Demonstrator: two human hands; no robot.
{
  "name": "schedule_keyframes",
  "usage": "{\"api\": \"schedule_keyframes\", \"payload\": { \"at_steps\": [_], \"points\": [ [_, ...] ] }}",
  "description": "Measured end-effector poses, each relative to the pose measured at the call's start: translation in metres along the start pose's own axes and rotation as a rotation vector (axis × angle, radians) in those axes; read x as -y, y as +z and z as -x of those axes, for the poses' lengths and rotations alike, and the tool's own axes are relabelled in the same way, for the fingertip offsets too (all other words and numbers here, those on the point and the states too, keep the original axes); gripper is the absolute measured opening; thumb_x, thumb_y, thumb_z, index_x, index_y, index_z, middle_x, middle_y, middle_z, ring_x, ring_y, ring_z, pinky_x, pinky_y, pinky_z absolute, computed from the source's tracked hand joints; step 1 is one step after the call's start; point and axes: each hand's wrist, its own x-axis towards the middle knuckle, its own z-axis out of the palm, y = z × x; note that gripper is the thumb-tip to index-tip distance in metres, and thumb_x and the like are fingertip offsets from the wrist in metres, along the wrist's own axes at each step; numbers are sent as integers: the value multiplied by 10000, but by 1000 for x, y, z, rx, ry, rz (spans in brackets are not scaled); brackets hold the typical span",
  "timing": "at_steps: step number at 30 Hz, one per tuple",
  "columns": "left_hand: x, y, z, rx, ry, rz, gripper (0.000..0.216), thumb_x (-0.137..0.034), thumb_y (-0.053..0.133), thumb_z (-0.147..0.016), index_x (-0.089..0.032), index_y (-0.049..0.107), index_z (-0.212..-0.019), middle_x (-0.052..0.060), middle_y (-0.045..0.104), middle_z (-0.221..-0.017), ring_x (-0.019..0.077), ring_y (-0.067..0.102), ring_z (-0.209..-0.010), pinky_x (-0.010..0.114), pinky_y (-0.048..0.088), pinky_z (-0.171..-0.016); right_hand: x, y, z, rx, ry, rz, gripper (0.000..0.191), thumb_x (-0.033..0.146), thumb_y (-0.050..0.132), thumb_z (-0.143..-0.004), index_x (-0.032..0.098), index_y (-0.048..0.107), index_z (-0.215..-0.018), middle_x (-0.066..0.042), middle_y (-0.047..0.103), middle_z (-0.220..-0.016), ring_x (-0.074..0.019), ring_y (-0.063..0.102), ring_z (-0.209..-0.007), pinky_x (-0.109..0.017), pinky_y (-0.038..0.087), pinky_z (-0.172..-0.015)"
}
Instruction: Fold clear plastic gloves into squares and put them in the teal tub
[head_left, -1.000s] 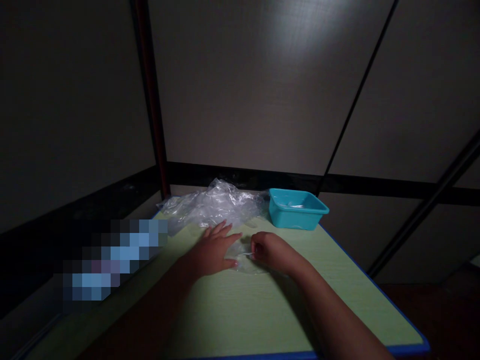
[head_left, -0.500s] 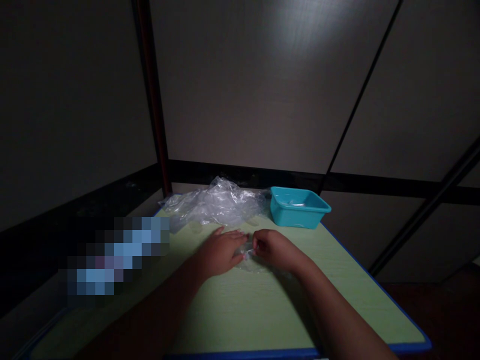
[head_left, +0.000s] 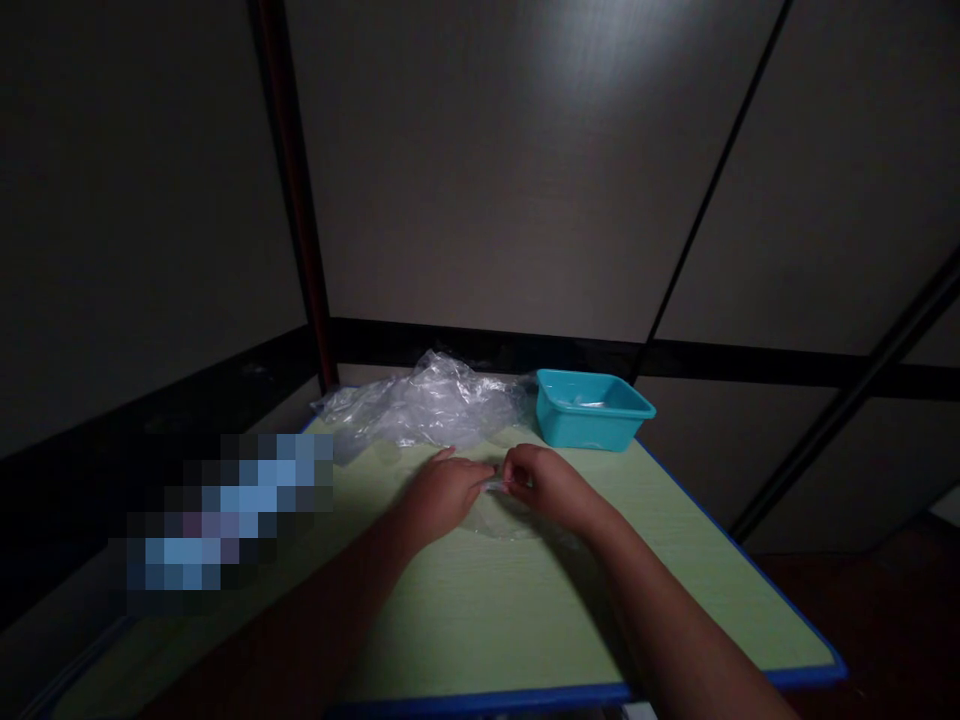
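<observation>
A small clear plastic bag (head_left: 499,522) lies on the table between and just below my two hands. My right hand (head_left: 551,485) is closed in a pinch on the bag's upper edge, thumb and index finger curled together. My left hand (head_left: 444,497) comes at the same edge from the left, its thumb and fingers drawn together on the film. The fingertips of both hands almost meet. Part of the bag is hidden by the hands, and its outline is faint against the table.
A heap of crumpled clear plastic (head_left: 442,405) covers the back left of the green table (head_left: 480,640). At the back right stands a turquoise basin (head_left: 589,425) with something shiny inside. Dark panels (head_left: 480,180) rise behind. A blurred-out patch (head_left: 247,500) covers the left edge.
The left hand's thumb and fingers have come closer together on the film. The right hand stays pinched. The whole view has shifted slightly.
</observation>
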Motion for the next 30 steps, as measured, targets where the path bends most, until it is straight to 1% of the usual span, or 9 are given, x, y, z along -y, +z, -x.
{"api": "schedule_keyframes", "payload": {
  "at_steps": [3, 5, 9, 13, 16, 18, 23, 27, 30],
  "points": [
    [4, 3, -2, 16, -1, -23, 186, -189, 463, -827, -254, 610, -920, -14, 674, -907, 162, 596, -869, 373, 261, -1003, 1, -2, 0, 7, -6, -37, 74, 90, 549, -686, 160, 573, -683, 9, 557, -668, -100, 468, -611, -189, 300, -552],
    [6, 4, -2, 19, -8, -39, 189, -192, 463, -826, -257, 619, -911, -15, 676, -909, 161, 597, -872, 375, 256, -1006, 3, -3, 0, 13, -13, -55, 70, 93, 549, -687, 158, 574, -682, 12, 554, -657, -98, 466, -603, -186, 295, -541],
    [10, 4, -1, 38, -7, -90, 262, -163, 437, -831, -285, 631, -959, -15, 660, -1026, 169, 565, -987, 396, 212, -1026, 5, -4, 1, 51, -31, -73, 85, 78, 545, -679, 154, 584, -683, 22, 544, -635, -87, 456, -582, -177, 291, -529],
    [15, 1, 2, 46, -45, -161, 323, -177, 425, -845, -326, 599, -1072, 6, 597, -1166, 196, 505, -1100, 423, 225, -1009, 6, -3, 1, 102, -40, -74, 74, 82, 564, -666, 150, 588, -682, 32, 531, -613, -80, 446, -565, -174, 288, -521],
    [19, -2, 3, 20, -89, -213, 353, -223, 411, -865, -338, 540, -1172, 29, 574, -1200, 215, 494, -1115, 438, 231, -1001, 6, -1, 2, 152, -26, -72, 56, 99, 583, -655, 150, 583, -678, 34, 536, -609, -78, 443, -556, -173, 283, -509],
    [22, -4, 3, 14, -110, -236, 353, -240, 405, -870, -330, 534, -1186, 37, 572, -1204, 223, 493, -1116, 441, 237, -997, 5, 1, 3, 189, -11, -75, 65, 100, 584, -648, 152, 587, -686, 31, 552, -617, -79, 448, -555, -173, 283, -507],
    [27, -7, 5, 33, -152, -251, 406, -168, 380, -853, -323, 528, -1197, 32, 549, -1235, 213, 473, -1140, 421, 253, -996, 5, 6, 5, 249, 16, -60, 84, 99, 559, -648, 157, 589, -700, 23, 584, -639, -85, 465, -567, -175, 279, -506],
    [21, -16, 10, 87, -166, -202, 568, -123, 420, -778, -317, 382, -1312, 41, 427, -1351, 221, 366, -1237, 472, 198, -1023, 6, 6, 5, 254, 23, -40, 71, 112, 557, -649, 157, 582, -699, 22, 583, -637, -83, 456, -561, -178, 272, -505],
    [14, -24, 13, 208, -113, -111, 707, -220, 516, -736, -347, 230, -1370, 40, 254, -1446, 245, 181, -1326, 550, 120, -1023, 7, 6, 5, 240, 19, -32, 52, 120, 563, -651, 157, 572, -686, 26, 570, -615, -82, 446, -553, -179, 263, -500]
  ]
}}
